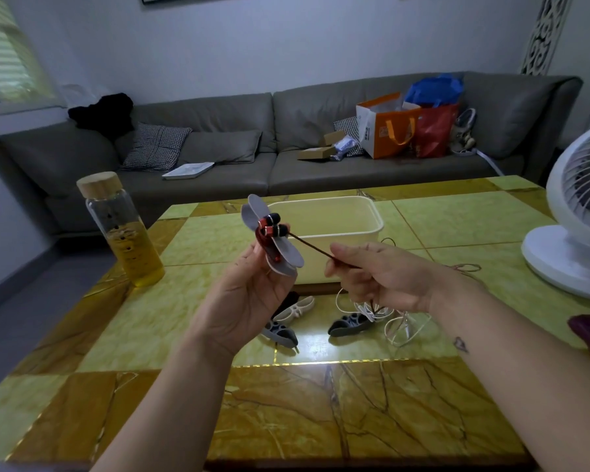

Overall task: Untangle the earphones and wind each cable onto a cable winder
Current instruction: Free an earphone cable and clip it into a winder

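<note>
My left hand [249,294] holds up a grey cable winder [280,248] above the table, fingers curled round its lower part. Two red-and-black earbuds [272,225] sit against the winder, with red cable wound at its middle. A taut stretch of the dark red cable [312,247] runs from the winder to my right hand [382,275], which pinches it between thumb and fingers. On the table below lie a white earphone cable [394,321] in a loose tangle, a white winder [295,310] and two grey winders [280,332], [349,324].
A cream plastic tub [334,218] stands behind my hands on the yellow-green tiled table [191,301]. A glass bottle of yellow liquid [123,229] stands at the left, a white fan [576,216] at the right. A grey sofa with bags is beyond.
</note>
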{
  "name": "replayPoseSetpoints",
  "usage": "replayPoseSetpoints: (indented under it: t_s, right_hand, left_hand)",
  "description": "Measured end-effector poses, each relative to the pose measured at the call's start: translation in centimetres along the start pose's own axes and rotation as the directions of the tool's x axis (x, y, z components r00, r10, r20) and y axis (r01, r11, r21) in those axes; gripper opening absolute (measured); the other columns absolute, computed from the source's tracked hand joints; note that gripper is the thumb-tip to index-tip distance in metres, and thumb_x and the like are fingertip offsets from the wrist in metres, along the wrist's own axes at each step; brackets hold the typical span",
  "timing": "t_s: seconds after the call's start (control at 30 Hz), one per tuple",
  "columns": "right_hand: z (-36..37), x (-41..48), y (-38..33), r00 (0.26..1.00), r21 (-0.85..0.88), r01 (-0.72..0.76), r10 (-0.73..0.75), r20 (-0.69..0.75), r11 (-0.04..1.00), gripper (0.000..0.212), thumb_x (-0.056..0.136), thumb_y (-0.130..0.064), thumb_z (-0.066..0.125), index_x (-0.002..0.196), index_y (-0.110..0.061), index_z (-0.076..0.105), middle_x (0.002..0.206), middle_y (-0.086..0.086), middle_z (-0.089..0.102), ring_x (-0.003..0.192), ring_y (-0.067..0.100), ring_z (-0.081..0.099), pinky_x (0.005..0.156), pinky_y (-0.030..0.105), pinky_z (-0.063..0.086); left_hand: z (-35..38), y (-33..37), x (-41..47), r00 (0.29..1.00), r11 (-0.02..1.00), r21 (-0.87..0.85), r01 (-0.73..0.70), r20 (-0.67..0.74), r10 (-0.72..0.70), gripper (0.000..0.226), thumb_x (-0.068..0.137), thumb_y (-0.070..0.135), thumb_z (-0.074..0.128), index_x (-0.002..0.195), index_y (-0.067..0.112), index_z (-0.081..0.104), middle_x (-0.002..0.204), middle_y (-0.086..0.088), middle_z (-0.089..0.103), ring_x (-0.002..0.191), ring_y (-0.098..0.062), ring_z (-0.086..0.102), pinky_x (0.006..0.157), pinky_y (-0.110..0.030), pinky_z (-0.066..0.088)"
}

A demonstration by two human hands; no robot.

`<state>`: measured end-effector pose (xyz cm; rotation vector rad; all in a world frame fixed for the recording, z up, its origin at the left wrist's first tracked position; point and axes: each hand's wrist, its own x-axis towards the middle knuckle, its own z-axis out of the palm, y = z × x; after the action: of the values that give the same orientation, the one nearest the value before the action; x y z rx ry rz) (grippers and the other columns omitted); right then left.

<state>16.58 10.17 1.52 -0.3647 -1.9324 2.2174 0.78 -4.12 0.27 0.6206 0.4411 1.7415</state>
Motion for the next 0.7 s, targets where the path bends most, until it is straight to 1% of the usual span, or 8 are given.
replayPoseSetpoints:
  t_s: [0.1, 0.23, 0.33, 0.4, 0.47, 0.53, 0.63, 0.7]
  right_hand:
    - [-0.5, 0.0, 0.1, 0.998, 0.022, 0.035, -0.034, -0.047, 0.999, 0.023, 0.086, -0.023, 0.053, 0.090, -0.007, 0.070, 0.056, -0.004, 0.025, 0.052, 0.011, 0.018, 0.051, 0.025, 0.016]
    - [-0.9, 0.5, -0.4, 0.994, 0.001, 0.072, -0.071, -0.085, 0.997, 0.024, 0.084, -0.025, 0.053, 0.076, -0.012, 0.071, 0.052, -0.004, 0.032, 0.048, 0.009, 0.026, 0.047, 0.022, 0.021]
    - [-0.9, 1.1, -1.8, 0.993, -0.131, 0.044, -0.058, -0.103, 0.990, 0.031, 0.084, -0.035, 0.052, 0.071, -0.010, 0.064, 0.050, -0.004, 0.034, 0.047, 0.010, 0.027, 0.048, 0.021, 0.025]
    - [-1.2, 1.1, -2.8, 0.989, -0.284, -0.005, -0.038, -0.146, 0.959, 0.038, 0.081, -0.046, 0.053, 0.068, -0.012, 0.062, 0.049, -0.005, 0.034, 0.047, 0.010, 0.027, 0.050, 0.022, 0.027]
    - [-1.6, 0.7, -3.3, 0.973, -0.495, -0.089, -0.030, -0.228, 0.864, 0.037, 0.081, -0.050, 0.057, 0.073, -0.016, 0.066, 0.051, -0.008, 0.038, 0.048, 0.009, 0.031, 0.054, 0.022, 0.032]
    - [-2.5, 0.5, -2.7, 0.932, -0.647, -0.210, -0.049, -0.359, 0.733, 0.027, 0.090, -0.044, 0.056, 0.081, -0.023, 0.071, 0.056, -0.010, 0.047, 0.051, 0.007, 0.039, 0.057, 0.022, 0.035]
    - [-5.1, 1.0, 0.2, 0.828, -0.690, -0.405, -0.079, -0.555, 0.600, 0.033, 0.100, -0.036, 0.045, 0.092, -0.018, 0.071, 0.077, 0.002, 0.064, 0.061, 0.014, 0.053, 0.057, 0.028, 0.042]
    - [-6.7, 1.3, 2.4, 0.739, -0.681, -0.570, -0.076, -0.670, 0.459, 0.042, 0.101, -0.039, 0.038, 0.101, -0.011, 0.070, 0.092, 0.010, 0.067, 0.072, 0.022, 0.058, 0.067, 0.033, 0.048]
  left_hand:
    - [0.1, 0.5, 0.1, 0.999, 0.989, -0.144, -0.031, 0.005, 0.032, 0.045, 0.068, -0.003, 0.082, 0.110, -0.001, 0.067, 0.104, -0.013, 0.068, 0.082, -0.017, 0.069, 0.065, -0.025, 0.057]
    - [0.6, 1.3, 0.5, 0.995, 0.983, -0.150, -0.102, -0.031, 0.098, 0.026, 0.082, 0.000, 0.067, 0.107, -0.002, 0.065, 0.099, -0.014, 0.069, 0.081, -0.020, 0.071, 0.063, -0.027, 0.058]
    - [1.3, 2.2, 1.4, 0.989, 0.980, -0.131, -0.147, -0.035, 0.144, 0.030, 0.077, 0.002, 0.073, 0.106, -0.002, 0.067, 0.101, -0.012, 0.069, 0.082, -0.017, 0.070, 0.068, -0.026, 0.058]
    - [1.8, 3.0, 1.9, 0.980, 0.972, -0.128, -0.195, -0.048, 0.191, 0.024, 0.079, 0.006, 0.068, 0.103, 0.000, 0.069, 0.098, -0.009, 0.069, 0.079, -0.014, 0.068, 0.070, -0.024, 0.057]
    - [2.3, 4.1, 2.2, 0.965, 0.959, -0.114, -0.260, -0.068, 0.254, 0.017, 0.087, 0.012, 0.059, 0.098, 0.003, 0.069, 0.089, -0.006, 0.069, 0.075, -0.011, 0.067, 0.072, -0.021, 0.056]
    - [2.4, 5.3, 2.3, 0.942, 0.938, -0.108, -0.329, -0.098, 0.320, 0.019, 0.092, 0.016, 0.052, 0.096, 0.005, 0.066, 0.082, -0.004, 0.069, 0.072, -0.011, 0.068, 0.072, -0.021, 0.057]
    - [2.4, 5.9, 2.3, 0.921, 0.924, -0.093, -0.371, -0.165, 0.353, 0.025, 0.093, 0.016, 0.050, 0.087, 0.002, 0.070, 0.079, -0.005, 0.068, 0.069, -0.012, 0.068, 0.069, -0.022, 0.057]
    - [2.2, 5.6, 2.3, 0.912, 0.924, -0.079, -0.375, -0.207, 0.353, 0.024, 0.093, 0.015, 0.051, 0.088, 0.002, 0.071, 0.081, -0.005, 0.068, 0.070, -0.012, 0.067, 0.070, -0.021, 0.057]
